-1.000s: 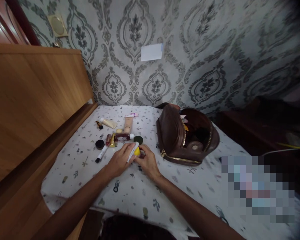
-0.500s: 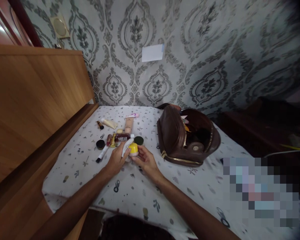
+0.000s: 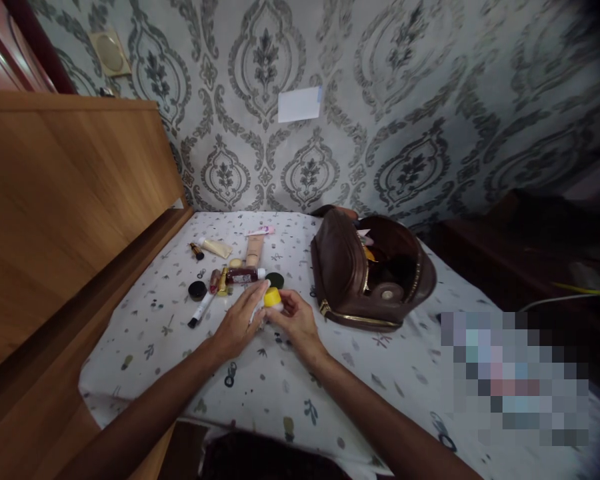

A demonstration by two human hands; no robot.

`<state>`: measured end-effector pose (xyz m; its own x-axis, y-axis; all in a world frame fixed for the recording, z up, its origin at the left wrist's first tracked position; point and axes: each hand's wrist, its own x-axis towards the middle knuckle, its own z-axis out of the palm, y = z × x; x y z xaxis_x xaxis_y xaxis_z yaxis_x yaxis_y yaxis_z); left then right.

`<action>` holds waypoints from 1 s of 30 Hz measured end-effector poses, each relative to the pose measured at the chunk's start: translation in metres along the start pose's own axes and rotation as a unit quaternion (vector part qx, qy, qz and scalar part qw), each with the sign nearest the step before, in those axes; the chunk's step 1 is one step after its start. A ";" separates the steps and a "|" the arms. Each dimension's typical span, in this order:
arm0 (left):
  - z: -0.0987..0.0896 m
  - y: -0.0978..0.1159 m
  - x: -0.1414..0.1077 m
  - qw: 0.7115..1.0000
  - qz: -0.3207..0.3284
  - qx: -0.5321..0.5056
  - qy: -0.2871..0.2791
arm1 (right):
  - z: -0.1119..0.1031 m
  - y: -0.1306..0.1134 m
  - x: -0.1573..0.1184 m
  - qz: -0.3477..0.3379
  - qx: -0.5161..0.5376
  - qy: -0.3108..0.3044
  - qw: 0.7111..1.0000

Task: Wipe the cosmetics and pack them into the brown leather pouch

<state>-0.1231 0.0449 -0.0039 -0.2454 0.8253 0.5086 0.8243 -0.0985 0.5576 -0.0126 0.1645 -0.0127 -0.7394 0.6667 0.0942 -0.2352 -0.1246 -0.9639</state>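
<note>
My right hand (image 3: 299, 325) grips a small jar with a yellow lid (image 3: 272, 297) and a pale base, fingers round its right side. Against the jar's left side, my left hand (image 3: 236, 325) is closed on a white wipe (image 3: 257, 311), mostly covered by its fingers. Just beyond the hands lie a dark red bottle with a white cap (image 3: 244, 275) and a round dark green item (image 3: 275, 280). To the left are a gold tube (image 3: 223, 283), a white tube with a black end (image 3: 200, 309) and a round black container (image 3: 197, 290).
A brown zip bag (image 3: 340, 280) stands unzipped at the right, with items inside. Toward the wall lie a beige tube (image 3: 255, 249), a cream tube (image 3: 216, 248) and a small dark bottle (image 3: 197, 251). A wooden cabinet (image 3: 75, 173) borders the cloth-covered surface (image 3: 150, 320) at the left.
My left hand has turned flatter over the wipe, covering more of it against the jar. The jar has moved slightly right, and the whole view has shifted a little.
</note>
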 end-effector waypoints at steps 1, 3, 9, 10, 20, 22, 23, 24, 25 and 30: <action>0.001 0.000 0.000 1.000 -0.006 0.002 0.001 | 0.000 0.000 0.000 0.003 0.004 0.005 1.000; 0.002 -0.001 -0.001 1.000 -0.013 0.007 0.002 | 0.001 0.000 -0.001 0.014 0.020 0.013 1.000; 0.004 -0.002 -0.004 0.998 -0.037 0.025 0.047 | 0.003 0.000 0.000 0.056 0.090 0.035 0.994; 0.003 -0.003 -0.004 0.998 -0.028 0.032 0.056 | 0.003 0.000 0.000 0.057 0.097 0.040 0.993; -0.005 0.000 0.002 0.980 0.178 0.091 0.003 | -0.005 -0.004 -0.001 -0.002 -0.047 -0.020 0.999; -0.005 0.003 0.003 0.987 0.143 0.078 -0.005 | -0.004 -0.003 -0.002 -0.029 -0.092 -0.054 0.994; -0.006 0.004 0.004 0.992 0.114 0.062 -0.006 | -0.003 -0.002 -0.003 -0.037 -0.106 -0.067 0.991; -0.006 0.006 0.005 0.996 0.077 0.039 0.000 | -0.002 0.000 -0.004 -0.041 -0.114 -0.078 0.990; -0.007 0.007 0.006 0.999 0.032 0.011 0.009 | -0.001 0.001 -0.005 -0.040 -0.111 -0.088 0.989; -0.011 0.009 0.012 0.961 -0.207 -0.175 0.059 | 0.002 0.005 -0.008 -0.014 -0.045 -0.105 0.993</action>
<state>-0.1239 0.0484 0.0146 -0.5887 0.7668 0.2559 0.4275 0.0266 0.9036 -0.0094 0.1568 -0.0178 -0.8513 0.4990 0.1623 -0.2075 -0.0361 -0.9776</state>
